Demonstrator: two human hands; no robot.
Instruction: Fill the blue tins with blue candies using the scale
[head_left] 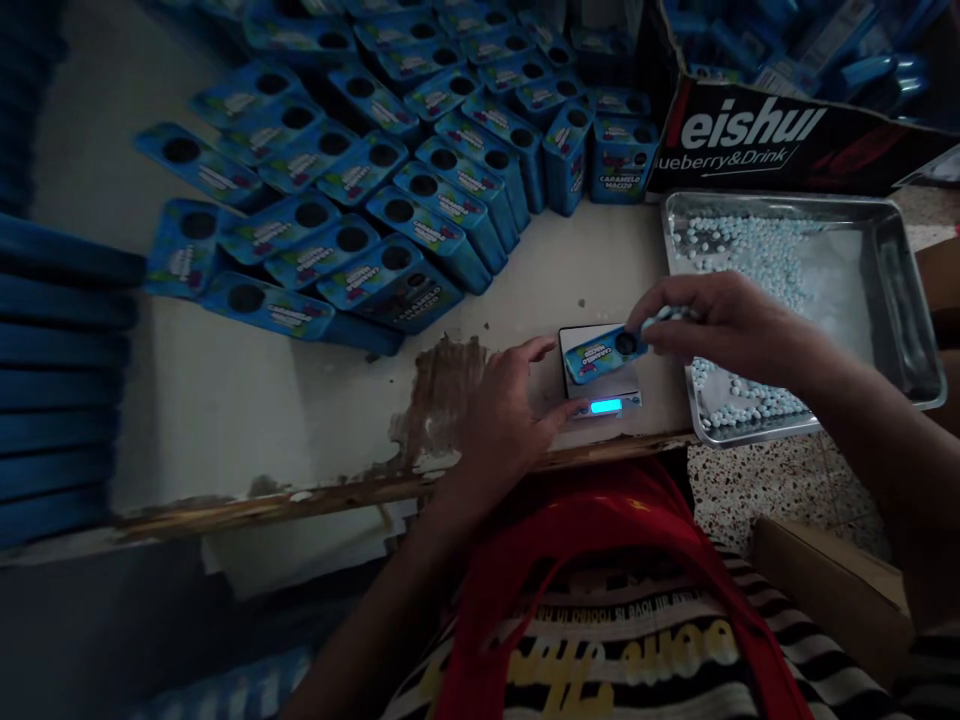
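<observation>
A: Resting on the small scale (600, 385), the blue candy box (598, 354) lies tilted, its round hole turned toward the right hand (720, 325).

B: And how is that hand set?

A: The right hand has its fingers drawn together at the box's hole end, touching it. Something pale shows between the fingertips, but it is too blurred to tell whether it pinches a pellet or the box itself.

B: The other one?

A: The left hand (510, 410) lies just left of the scale, fingers loosely spread, holding nothing. Its thumb reaches to the scale's front edge, beside the lit blue display (606, 406).

B: What sits around the hands?

A: Under and beyond the right hand stands a metal tray (900, 300) with small pale blue pellets (750, 260) scattered in it, some heaped right below the wrist. Beyond the left hand, farther up the worn table (240, 400), many matching blue boxes (390, 180) lie in overlapping rows, holes up. Beyond the tray, a dark printed carton (757, 140) holds more blue packaging.

B: And nearer the person?

A: A striped shirt (750, 650) with a red strap (570, 540) across it, below both hands.
</observation>
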